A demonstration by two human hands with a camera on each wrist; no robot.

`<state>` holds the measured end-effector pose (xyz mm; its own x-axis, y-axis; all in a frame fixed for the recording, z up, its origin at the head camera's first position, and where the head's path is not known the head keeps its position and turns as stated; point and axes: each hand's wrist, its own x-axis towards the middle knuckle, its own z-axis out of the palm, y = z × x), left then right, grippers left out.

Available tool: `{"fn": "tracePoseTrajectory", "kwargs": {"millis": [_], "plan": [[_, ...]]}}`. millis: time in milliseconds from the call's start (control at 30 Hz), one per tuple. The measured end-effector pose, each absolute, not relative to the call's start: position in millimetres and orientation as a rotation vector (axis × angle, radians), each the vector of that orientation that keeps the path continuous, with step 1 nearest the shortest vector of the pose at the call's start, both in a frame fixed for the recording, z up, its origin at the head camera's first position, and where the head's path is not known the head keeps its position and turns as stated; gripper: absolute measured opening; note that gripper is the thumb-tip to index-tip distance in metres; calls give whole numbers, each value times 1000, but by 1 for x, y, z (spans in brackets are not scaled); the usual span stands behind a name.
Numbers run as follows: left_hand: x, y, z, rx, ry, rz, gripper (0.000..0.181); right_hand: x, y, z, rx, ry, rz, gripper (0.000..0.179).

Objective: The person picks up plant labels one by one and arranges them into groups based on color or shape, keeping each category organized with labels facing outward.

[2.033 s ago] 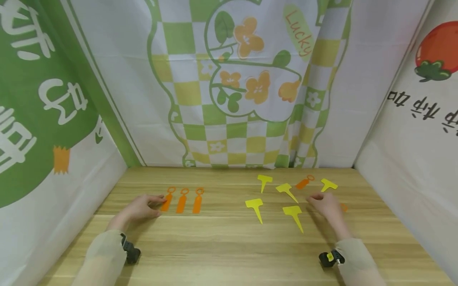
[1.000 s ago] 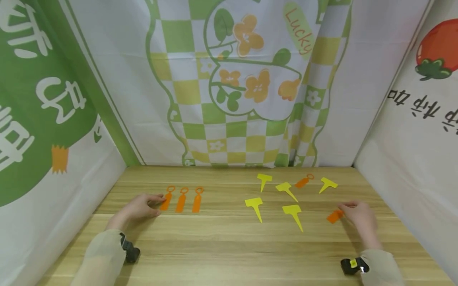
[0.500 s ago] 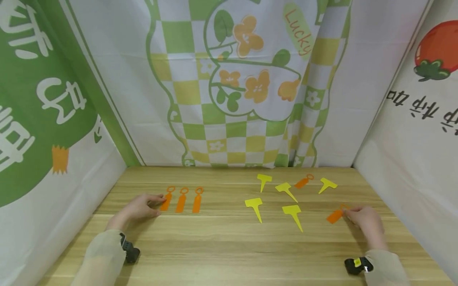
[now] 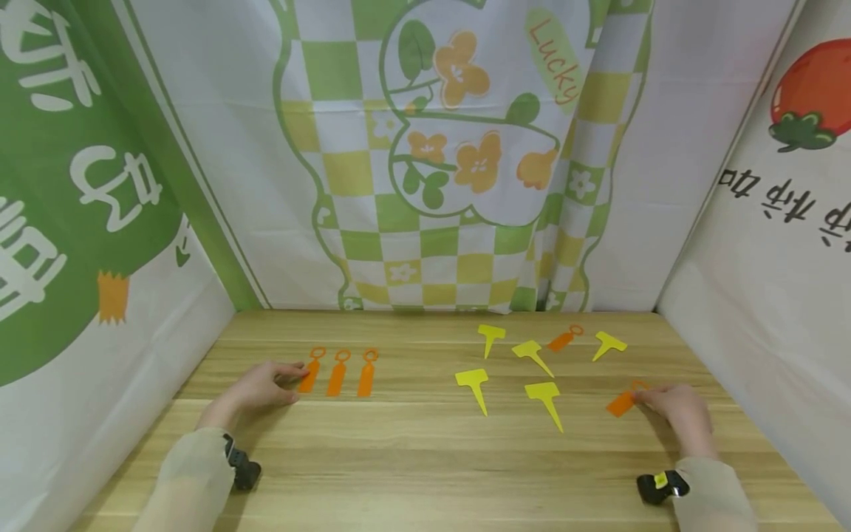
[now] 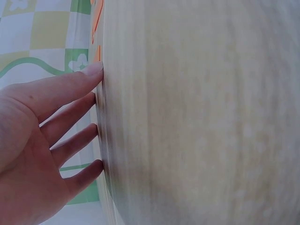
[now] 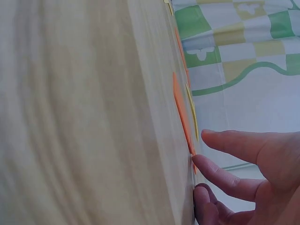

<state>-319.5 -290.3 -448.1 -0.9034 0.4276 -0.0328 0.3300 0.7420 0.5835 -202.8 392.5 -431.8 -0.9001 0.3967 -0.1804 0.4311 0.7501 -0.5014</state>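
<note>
In the head view my left hand [image 4: 262, 384] rests on the table at the left, fingertips by the leftmost orange ring-topped plant tag [image 4: 311, 375]. Two matching tags, a middle one [image 4: 335, 378] and a right one [image 4: 366, 377], lie beside it. On the right, my right hand [image 4: 678, 414] touches the ring end of another orange tag [image 4: 620, 403], which lies flat and is partly hidden by the fingers. The right wrist view has one fingertip on this tag [image 6: 182, 112], the digit above it apart. Left-hand fingers [image 5: 70, 112] are extended, tips against the tabletop.
Several yellow T-shaped plant labels lie right of centre, including a front one [image 4: 545, 399] and a far-right one [image 4: 609, 345]. Another orange tag [image 4: 561, 340] lies among them at the back. Fabric walls border the wooden table [image 4: 412, 465]; a checkered curtain [image 4: 432, 251] hangs behind.
My right hand has moved right and nearer from beside the far-right yellow label to the orange tag at the right, then shifted slightly there. The left hand has stayed in place.
</note>
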Motion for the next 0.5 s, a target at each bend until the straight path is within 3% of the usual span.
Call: {"fn": "tracePoseTrajectory", "kwargs": {"millis": [500], "plan": [[-313,-286,-443,576,2754,915,50,-209,382,-432,864,2906,-799,77]]}}
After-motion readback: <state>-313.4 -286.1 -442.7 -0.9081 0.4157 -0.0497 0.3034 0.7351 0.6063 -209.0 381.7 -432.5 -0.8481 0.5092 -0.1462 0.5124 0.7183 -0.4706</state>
